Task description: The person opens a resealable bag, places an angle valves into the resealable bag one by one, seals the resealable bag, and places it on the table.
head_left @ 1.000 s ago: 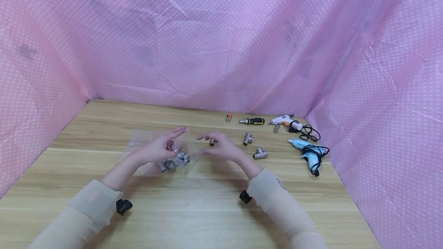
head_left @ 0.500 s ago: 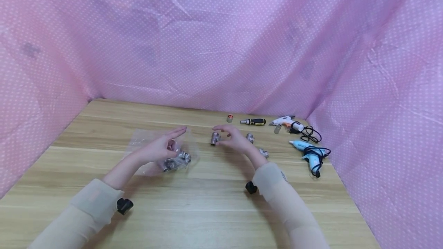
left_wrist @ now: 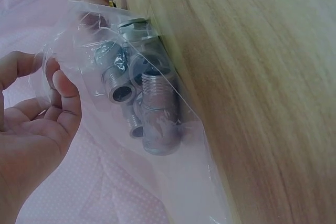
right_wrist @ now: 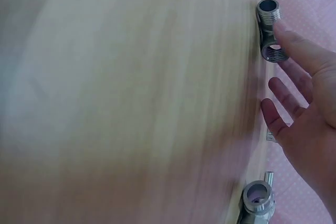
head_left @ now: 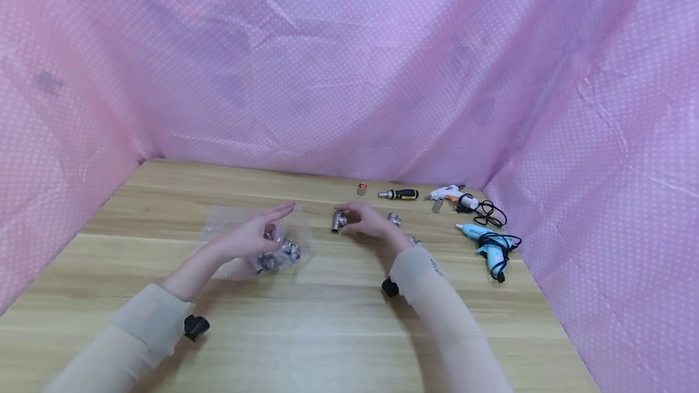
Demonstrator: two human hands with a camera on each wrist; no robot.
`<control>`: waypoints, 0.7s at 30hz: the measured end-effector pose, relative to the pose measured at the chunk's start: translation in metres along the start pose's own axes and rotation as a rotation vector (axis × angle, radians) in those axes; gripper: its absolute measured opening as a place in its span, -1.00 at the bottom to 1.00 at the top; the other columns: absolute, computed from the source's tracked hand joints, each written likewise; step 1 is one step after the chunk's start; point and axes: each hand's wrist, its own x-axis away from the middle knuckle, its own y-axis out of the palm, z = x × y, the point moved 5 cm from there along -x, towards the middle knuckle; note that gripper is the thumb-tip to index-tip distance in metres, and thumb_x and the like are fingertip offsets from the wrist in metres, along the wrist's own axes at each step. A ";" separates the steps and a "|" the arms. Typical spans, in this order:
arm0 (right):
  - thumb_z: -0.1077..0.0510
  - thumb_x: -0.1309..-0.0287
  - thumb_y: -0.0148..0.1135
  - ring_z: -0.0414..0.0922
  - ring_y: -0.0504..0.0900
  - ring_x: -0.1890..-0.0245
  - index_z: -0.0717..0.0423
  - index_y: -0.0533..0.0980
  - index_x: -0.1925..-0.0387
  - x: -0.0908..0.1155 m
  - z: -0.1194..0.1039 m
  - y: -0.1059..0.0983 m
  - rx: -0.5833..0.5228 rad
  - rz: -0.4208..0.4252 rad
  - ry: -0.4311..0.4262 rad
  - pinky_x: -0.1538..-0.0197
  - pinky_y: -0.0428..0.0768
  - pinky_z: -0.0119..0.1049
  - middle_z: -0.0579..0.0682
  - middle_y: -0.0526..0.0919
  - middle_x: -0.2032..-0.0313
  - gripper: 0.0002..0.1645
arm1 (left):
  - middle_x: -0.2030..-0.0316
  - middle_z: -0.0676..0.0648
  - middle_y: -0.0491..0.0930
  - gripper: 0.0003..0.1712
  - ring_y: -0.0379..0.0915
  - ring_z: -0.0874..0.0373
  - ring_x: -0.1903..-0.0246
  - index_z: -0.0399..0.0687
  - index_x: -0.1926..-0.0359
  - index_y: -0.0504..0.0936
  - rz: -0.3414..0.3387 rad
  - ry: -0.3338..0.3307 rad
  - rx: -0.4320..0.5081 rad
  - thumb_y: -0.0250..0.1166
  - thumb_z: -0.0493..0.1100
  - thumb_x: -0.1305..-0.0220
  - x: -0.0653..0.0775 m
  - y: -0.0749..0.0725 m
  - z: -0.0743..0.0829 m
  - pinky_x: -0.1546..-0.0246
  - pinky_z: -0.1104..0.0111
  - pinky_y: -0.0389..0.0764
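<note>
My left hand (head_left: 248, 238) pinches the rim of a clear plastic bag (head_left: 218, 223), its index finger stretched out. Inside lie several threaded metal pipe fittings (left_wrist: 160, 108), seen through the film in the left wrist view. My right hand (head_left: 371, 221) has thumb and index finger at a silver threaded tee fitting (head_left: 338, 221) to the right of the bag. In the right wrist view the thumb lies against this tee fitting (right_wrist: 269, 30), the index finger is partly hidden beyond it, and the other fingers are loosely bent.
Two more metal fittings (head_left: 394, 219) lie beside the right hand, one mostly covered by the wrist. Farther back are a small clear container (head_left: 362, 189), a screwdriver (head_left: 398, 194) and a white glue gun (head_left: 450, 193). A blue glue gun (head_left: 491, 247) with wound cord lies right.
My right hand has moved right from the bag's edge, and its thumb and index finger have come down around the tee fitting. The left hand and bag have stayed put.
</note>
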 end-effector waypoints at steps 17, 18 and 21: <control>0.17 0.07 0.43 -0.10 0.55 0.06 0.01 0.47 -0.14 -0.005 0.001 0.002 -0.035 -0.007 0.109 -0.09 0.50 -0.22 0.01 0.57 -0.02 -0.35 | -0.38 -0.22 0.06 0.04 0.29 0.24 0.52 -0.07 -0.47 -0.03 0.015 0.000 -0.004 0.29 -0.40 0.00 0.001 0.000 0.001 0.58 0.48 0.45; 0.15 0.09 0.45 -0.12 0.55 0.10 0.01 0.47 -0.13 -0.005 0.000 0.002 -0.031 -0.007 0.109 -0.05 0.52 -0.24 0.00 0.57 0.00 -0.35 | -0.38 -0.23 0.05 0.04 0.29 0.23 0.51 -0.08 -0.47 -0.03 0.013 0.003 -0.001 0.28 -0.40 0.00 0.001 0.000 0.001 0.58 0.48 0.45; 0.14 0.12 0.47 -0.15 0.54 0.18 0.03 0.48 -0.10 -0.004 -0.002 0.001 -0.030 -0.003 0.102 0.05 0.54 -0.30 -0.01 0.57 0.03 -0.35 | -0.39 -0.24 0.02 0.04 0.30 0.22 0.49 -0.10 -0.47 -0.04 0.007 0.010 0.007 0.28 -0.41 0.00 0.000 -0.001 0.000 0.57 0.48 0.45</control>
